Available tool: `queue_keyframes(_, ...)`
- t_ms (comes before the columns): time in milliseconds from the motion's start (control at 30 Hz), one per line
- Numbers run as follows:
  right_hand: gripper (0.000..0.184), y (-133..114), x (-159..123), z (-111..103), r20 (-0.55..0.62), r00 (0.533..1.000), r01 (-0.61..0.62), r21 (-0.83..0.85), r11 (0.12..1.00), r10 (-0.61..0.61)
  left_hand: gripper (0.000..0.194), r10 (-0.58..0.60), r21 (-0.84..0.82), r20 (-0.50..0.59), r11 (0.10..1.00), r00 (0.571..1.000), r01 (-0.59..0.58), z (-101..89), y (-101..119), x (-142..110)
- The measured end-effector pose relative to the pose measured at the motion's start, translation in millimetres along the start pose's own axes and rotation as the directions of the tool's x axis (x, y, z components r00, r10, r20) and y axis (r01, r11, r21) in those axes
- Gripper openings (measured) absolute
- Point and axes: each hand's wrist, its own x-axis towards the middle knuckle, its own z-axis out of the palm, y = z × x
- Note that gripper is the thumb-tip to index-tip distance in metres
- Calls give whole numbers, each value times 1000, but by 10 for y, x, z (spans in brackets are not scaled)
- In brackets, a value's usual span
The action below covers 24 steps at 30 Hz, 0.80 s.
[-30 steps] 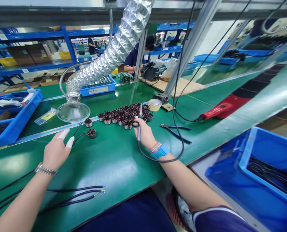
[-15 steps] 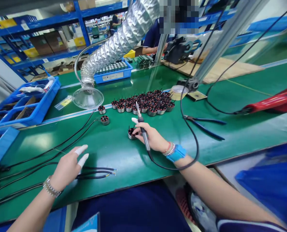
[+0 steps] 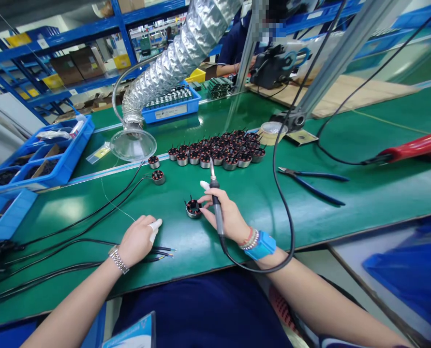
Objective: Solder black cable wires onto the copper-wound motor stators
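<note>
My right hand (image 3: 228, 215) holds a soldering iron (image 3: 217, 205), its tip pointing up and away from me. Its thumb and a fingertip touch the side of a small motor stator (image 3: 193, 209), a ring with copper windings and upright black pins. My left hand (image 3: 141, 241) is closed over the black cables (image 3: 92, 241), white finger cots on its fingers. A thin solder wire (image 3: 118, 207) runs into it from behind; the grip itself is hidden. Beyond my hands stands a cluster of similar stators (image 3: 218, 150). Two more stators (image 3: 157, 177) sit apart, at the cable ends.
A fume extractor hood (image 3: 133, 145) hangs over the bench at left. Blue-handled cutters (image 3: 315, 186) and a tape roll (image 3: 272, 131) lie at right. The iron's cord (image 3: 286, 212) loops around my right wrist. Blue bins (image 3: 61, 164) stand left; a co-worker (image 3: 233, 48) sits opposite.
My left hand has moved right and its fingers have come together, the thin wire following. My right hand has shifted the stator slightly left and towards me.
</note>
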Motion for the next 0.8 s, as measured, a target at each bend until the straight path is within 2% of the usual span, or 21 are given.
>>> queue_keyframes(67, 38, -26, 3, 6, -29, 1000, 6, -46, 999, -8, 31, -42, -102, -47, 994, 998, 37, -19, -50, -6)
queue_keyframes(133, 41, -46, 10, 29, -32, 999, 6, -92, 996, -9, 25, -133, -204, -69, 972, 989, 117, -51, -90, 1)
queue_keyframes(267, 49, -31, 26, 112, 34, 999, 34, -135, 990, -29, 21, -252, -314, -41, 922, 967, 227, -119, -95, 31)
queue_keyframes(433, 51, -17, 84, 164, 86, 996, 27, -108, 994, -18, 28, -252, -342, -13, 911, 968, 232, -118, -35, 48)
queue_keyframes(533, 52, -67, 146, 157, 184, 983, 29, -16, 999, -26, 30, -268, -443, 22, 861, 963, 250, -131, 6, 63)
queue_keyframes(633, 56, -121, 180, 164, 289, 957, 24, 42, 999, -35, 29, -307, -634, 143, 702, 941, 325, -207, 40, 106)
queue_keyframes(733, 56, -145, 158, 188, 280, 959, 40, 33, 999, -47, 26, -308, -792, 261, 473, 915, 385, -313, 61, 175)
queue_keyframes(800, 55, -148, 123, 201, 276, 959, 55, 59, 997, -69, 26, -295, -846, 299, 357, 907, 395, -377, 80, 226)
